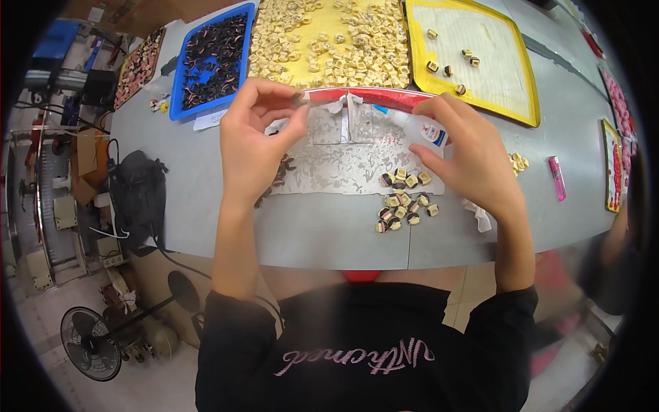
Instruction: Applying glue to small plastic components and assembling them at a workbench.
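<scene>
My right hand [467, 141] grips a small translucent squeeze bottle [417, 129] with a blue-tipped nozzle that points left. At about the same height, my left hand [264, 137] pinches a tiny pale piece [300, 100] between thumb and fingertips; its exact kind is too small to make out. Between the hands lies a glue-spotted work sheet [329, 172] with a crumpled white tissue [351, 113] on it and a red strip [391, 97] behind. Several small cream-and-black pieces [400, 200] sit in a cluster below my right hand. Dark strips [280, 175] are partly hidden by my left wrist.
At the back stand a blue tray [177, 89] of dark strips, a yellow tray [329, 41] full of cream pieces, and a yellow-rimmed tray [504, 103] with a few finished-looking pieces. A pink lighter [557, 178] lies right. A black bag [141, 189] is left.
</scene>
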The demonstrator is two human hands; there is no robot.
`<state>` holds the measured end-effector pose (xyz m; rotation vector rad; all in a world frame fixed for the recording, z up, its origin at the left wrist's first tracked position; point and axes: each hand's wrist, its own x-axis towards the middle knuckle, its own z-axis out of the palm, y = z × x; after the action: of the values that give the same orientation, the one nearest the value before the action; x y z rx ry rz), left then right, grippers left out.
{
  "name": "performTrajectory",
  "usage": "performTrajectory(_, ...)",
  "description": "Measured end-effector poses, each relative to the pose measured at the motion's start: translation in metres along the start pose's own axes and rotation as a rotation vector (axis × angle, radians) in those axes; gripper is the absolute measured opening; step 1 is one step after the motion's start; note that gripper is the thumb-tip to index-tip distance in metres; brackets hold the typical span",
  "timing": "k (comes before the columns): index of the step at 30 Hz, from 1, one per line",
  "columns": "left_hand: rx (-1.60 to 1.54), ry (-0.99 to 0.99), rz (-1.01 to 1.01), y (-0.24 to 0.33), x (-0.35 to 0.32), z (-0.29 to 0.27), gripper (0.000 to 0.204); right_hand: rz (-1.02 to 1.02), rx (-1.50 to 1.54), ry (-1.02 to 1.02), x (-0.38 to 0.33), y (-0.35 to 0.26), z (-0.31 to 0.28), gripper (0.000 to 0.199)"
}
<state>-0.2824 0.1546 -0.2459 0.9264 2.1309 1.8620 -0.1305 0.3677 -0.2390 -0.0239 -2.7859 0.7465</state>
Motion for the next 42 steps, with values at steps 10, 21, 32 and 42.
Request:
performTrajectory(10,-0.411,-0.004,0.018,-0.002,-0.012,0.019,0.022,0.290,1.016,0.102,0.009,-0.004,-0.003,0.036)
performTrajectory(21,-0.576,-0.187,-0.148,-0.003,-0.020,0.028,0.019,0.407,1.169,0.068,0.009,-0.005,-0.003,0.037)
performTrajectory(32,-0.605,-0.315,-0.103,-0.006,-0.028,0.037,0.020,0.434,1.314,0.055,0.011,-0.004,-0.002,0.039)
performTrajectory(42,-0.591,-0.314,-0.219,0.001,-0.029,0.040,0.018,0.441,1.303,0.062,0.011,-0.005,-0.001,0.039)
